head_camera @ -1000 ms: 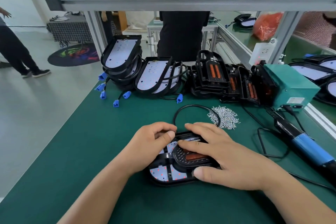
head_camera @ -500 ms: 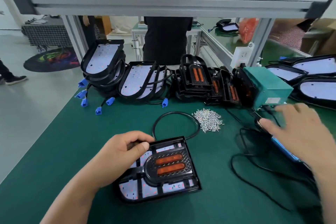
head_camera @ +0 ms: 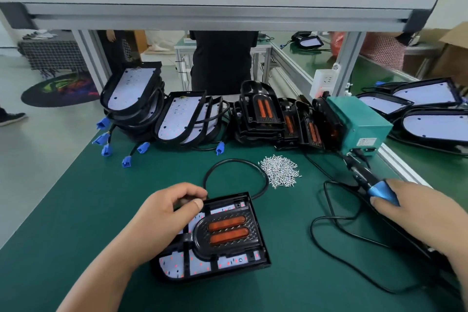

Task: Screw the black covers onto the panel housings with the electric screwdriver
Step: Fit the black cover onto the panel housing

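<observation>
The left hand (head_camera: 167, 213) curls its fingers and thumb round the far left corner of the flat black plastic panel housing (head_camera: 215, 270), which lies on the green bench mat (head_camera: 101, 210). Just right of that thumb, the black ribbed cover (head_camera: 200, 238) with 2 orange strips sits on the housing. Beyond those fingertips lies a heap of small silver screws (head_camera: 278, 172). The right hand (head_camera: 417, 208) grips the blue-and-black electric screwdriver (head_camera: 379, 191), fingers wrapped round its blue barrel.

Bare left hand (head_camera: 172, 210), bare right hand (head_camera: 417, 208); forearms bare to frame edge; left thumbnail trimmed short.
</observation>
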